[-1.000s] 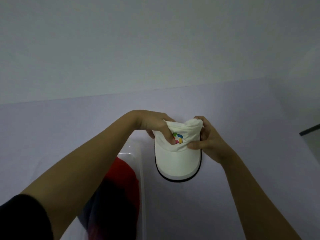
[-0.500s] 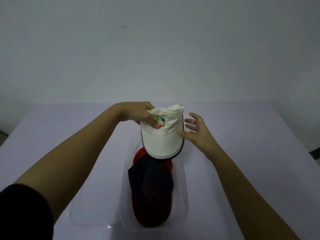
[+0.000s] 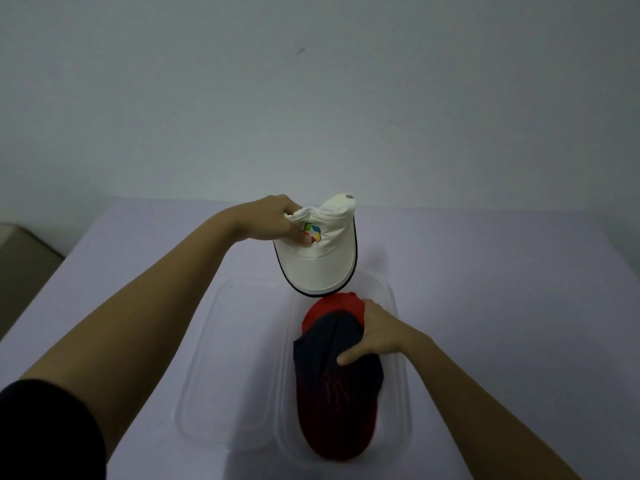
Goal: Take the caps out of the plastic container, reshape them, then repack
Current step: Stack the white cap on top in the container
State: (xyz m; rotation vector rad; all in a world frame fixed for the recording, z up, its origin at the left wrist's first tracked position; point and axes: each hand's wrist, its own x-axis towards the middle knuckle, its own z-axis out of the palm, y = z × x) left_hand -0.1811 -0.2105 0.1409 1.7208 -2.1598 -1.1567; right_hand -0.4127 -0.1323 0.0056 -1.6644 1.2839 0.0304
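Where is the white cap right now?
Head view, centre: the left hand holds the white cap up over the far end of the clear container, just beyond the dark cap that the right hand grips.

A pale lilac surface (image 3: 485, 271) is carrying a clear plastic container (image 3: 285, 393), with a clear flat lid (image 3: 225, 358) lying just beside it on its left
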